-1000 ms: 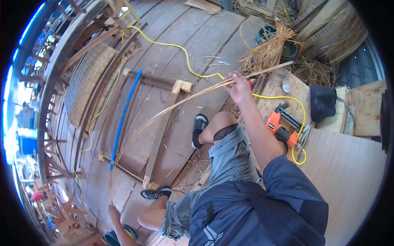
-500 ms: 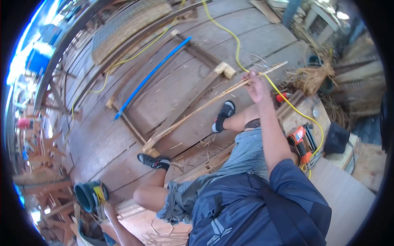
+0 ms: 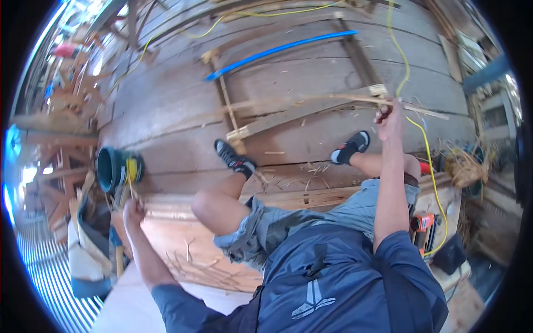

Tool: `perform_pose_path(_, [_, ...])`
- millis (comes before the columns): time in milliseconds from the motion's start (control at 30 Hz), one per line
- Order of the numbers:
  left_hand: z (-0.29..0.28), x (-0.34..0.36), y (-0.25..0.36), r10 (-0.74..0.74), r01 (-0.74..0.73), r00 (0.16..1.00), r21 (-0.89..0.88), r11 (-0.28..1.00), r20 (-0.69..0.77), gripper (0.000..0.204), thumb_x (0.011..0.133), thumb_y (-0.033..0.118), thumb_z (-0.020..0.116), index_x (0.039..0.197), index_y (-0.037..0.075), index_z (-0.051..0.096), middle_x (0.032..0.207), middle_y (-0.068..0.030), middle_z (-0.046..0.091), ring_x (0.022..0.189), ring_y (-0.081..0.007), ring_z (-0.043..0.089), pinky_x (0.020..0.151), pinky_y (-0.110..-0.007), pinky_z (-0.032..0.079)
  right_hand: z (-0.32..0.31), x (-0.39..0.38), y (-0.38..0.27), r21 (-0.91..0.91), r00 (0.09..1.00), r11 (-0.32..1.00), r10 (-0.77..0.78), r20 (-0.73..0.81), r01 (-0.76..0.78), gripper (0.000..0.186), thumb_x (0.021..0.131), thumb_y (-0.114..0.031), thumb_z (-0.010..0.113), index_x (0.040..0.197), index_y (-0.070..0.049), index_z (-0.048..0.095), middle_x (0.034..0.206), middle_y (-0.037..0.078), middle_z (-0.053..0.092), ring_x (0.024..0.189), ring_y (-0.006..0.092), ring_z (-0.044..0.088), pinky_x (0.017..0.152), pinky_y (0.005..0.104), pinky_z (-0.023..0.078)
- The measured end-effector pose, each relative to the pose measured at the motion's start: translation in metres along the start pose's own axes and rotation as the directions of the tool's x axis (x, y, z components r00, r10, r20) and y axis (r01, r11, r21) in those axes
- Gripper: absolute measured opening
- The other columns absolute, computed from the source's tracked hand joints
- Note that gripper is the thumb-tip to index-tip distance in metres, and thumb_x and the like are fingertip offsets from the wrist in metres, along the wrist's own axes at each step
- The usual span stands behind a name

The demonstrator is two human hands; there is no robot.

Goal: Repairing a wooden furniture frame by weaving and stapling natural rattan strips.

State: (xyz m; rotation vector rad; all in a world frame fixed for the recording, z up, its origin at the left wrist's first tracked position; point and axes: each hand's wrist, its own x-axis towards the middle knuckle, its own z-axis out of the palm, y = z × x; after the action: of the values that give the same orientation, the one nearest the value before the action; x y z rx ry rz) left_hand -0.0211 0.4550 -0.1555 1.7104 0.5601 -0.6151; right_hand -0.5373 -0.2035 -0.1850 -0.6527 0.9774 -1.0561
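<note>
My right hand (image 3: 390, 117) is closed round a few long pale strips of split cane or similar fibre (image 3: 355, 98). Their short ends stick out to the right, and the long part trails left, smeared by motion, over the wooden frame (image 3: 302, 112). That frame lies on the plank floor beyond my feet, its corners bound with pale wrapping. Across it rests a blue strip (image 3: 280, 51). At the lower left my left hand (image 3: 134, 211) is a fist beside the green bucket (image 3: 111, 169); a thin tan strip (image 3: 131, 187) appears to rise from it.
A yellow hose (image 3: 428, 145) runs along the right, past an orange-and-black power tool (image 3: 423, 223). Loose fibre (image 3: 466, 165) is heaped by a dark bucket. Scraps (image 3: 205, 271) litter the wooden bench under me. Wooden pieces (image 3: 72, 105) crowd the left side.
The view has turned, so the frame lies farther ahead and more level. The strips in my right hand have swung off the frame's near corner and blur. My left hand is closed beside the bucket.
</note>
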Motion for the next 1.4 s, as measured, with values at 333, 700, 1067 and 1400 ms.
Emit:
perform_pose_path(333, [0.097,-0.012,0.040,0.229,-0.076,0.937,0.487,0.870,-0.262,0.055,0.078,0.039,0.064,0.110,-0.001,0.042,0.084,-0.0133,0.053,0.083,-0.0288,0.059,0.064,-0.039,0.049,0.101,-0.067,0.080,0.292,0.945,0.927,0.148,0.291,-0.235,0.043,0.092,-0.047,0.038,0.112,-0.011,0.052,0.071,0.004,0.054,0.058,0.0200,0.051,0.053,0.0355,0.044])
perform_pose_path(700, [0.344,-0.210,-0.070,0.457,-0.910,0.265,0.377,-0.173,0.849,0.042,0.079,0.025,0.060,0.112,0.003,0.050,0.111,-0.0171,0.054,0.108,-0.0358,0.047,0.093,-0.045,0.034,0.133,-0.147,0.134,-0.301,0.625,0.841,0.537,0.567,-0.450,0.034,0.093,-0.033,0.045,0.086,-0.003,0.059,0.071,0.005,0.056,0.062,0.0148,0.054,0.058,0.0279,0.043])
perform_pose_path(1067, [0.317,0.075,0.046,0.878,-0.421,0.452,0.906,0.055,0.157,0.015,0.079,0.016,0.053,0.088,0.005,0.057,0.075,-0.0144,0.061,0.070,-0.0340,0.060,0.061,-0.043,0.046,0.089,-0.054,0.164,-0.436,0.737,0.744,0.636,0.229,-0.506,0.027,0.090,-0.030,0.051,0.106,-0.009,0.053,0.081,0.004,0.056,0.066,0.0161,0.055,0.053,0.0288,0.043])
perform_pose_path(1400, [0.484,0.281,-0.094,0.560,-0.343,0.818,0.892,0.295,0.130,0.031,0.084,0.033,0.047,0.105,0.011,0.058,0.089,-0.0209,0.062,0.090,-0.0392,0.059,0.076,-0.047,0.047,0.089,-0.032,0.202,-0.760,0.675,0.511,0.726,0.133,-0.401,0.022,0.091,-0.011,0.046,0.107,0.002,0.053,0.080,0.008,0.059,0.069,0.0125,0.058,0.060,0.0237,0.048])
